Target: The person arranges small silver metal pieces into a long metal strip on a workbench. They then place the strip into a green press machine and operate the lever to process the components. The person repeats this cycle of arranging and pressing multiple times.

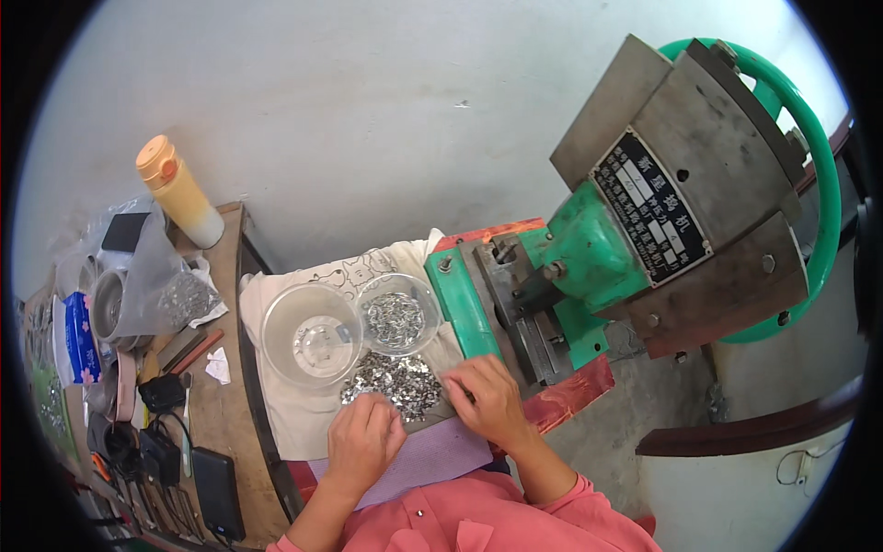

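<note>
A pile of small shiny metal pieces (397,386) lies on a cream cloth (292,425) in front of me. My left hand (366,438) is at the pile's near left edge, fingers curled together. To the right of the pile is my right hand (485,397), its fingers bent in a pinch. Anything held in either hand is too small or hidden to make out. Behind the pile stand two clear plastic tubs: the larger left tub (287,317) has a few bits at its bottom, and the smaller right tub (436,305) contains many thin metal pieces.
A green hand press (589,248) with a large green wheel (832,184) stands at the right. On the wooden table (235,405) at left are a yellow bottle (189,202), a blue tissue pack (81,339), a plastic bag (152,276) and a black power bank (218,492).
</note>
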Demonstrator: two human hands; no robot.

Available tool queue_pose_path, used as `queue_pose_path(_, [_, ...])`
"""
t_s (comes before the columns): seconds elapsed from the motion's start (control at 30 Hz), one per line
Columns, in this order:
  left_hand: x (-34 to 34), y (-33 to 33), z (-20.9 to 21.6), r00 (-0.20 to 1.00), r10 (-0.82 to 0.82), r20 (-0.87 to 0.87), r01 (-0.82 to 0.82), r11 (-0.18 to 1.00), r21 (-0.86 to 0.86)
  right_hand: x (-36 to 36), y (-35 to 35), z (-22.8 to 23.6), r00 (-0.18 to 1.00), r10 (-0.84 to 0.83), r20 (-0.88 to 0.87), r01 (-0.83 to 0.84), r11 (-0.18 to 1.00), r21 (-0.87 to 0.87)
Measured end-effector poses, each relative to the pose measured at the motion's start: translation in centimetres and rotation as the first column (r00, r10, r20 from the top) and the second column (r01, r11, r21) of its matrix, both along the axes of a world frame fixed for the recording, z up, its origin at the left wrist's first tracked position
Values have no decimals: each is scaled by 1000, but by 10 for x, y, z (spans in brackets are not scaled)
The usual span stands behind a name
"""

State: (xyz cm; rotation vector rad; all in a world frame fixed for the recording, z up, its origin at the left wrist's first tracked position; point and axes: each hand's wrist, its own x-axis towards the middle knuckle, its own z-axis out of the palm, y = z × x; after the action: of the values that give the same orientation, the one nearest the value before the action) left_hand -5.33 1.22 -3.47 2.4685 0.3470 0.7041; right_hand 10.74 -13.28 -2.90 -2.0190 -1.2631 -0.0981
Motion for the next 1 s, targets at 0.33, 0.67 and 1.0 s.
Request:
queue_pose_path(0.33, [89,26,6,997,20,77,-33,983,178,-15,-62,-15,920,-58,-387,119,983,137])
queue_pose_path(0.67, [74,10,-3,992,-99,81,112,980,-167,-17,-53,-25,119,272,-955,289,911,295])
queue_pose_path(1.0, [17,-31,-14,982,-126,142,142,-12,-990,-29,-32,-17,247,6,-969,245,967,68])
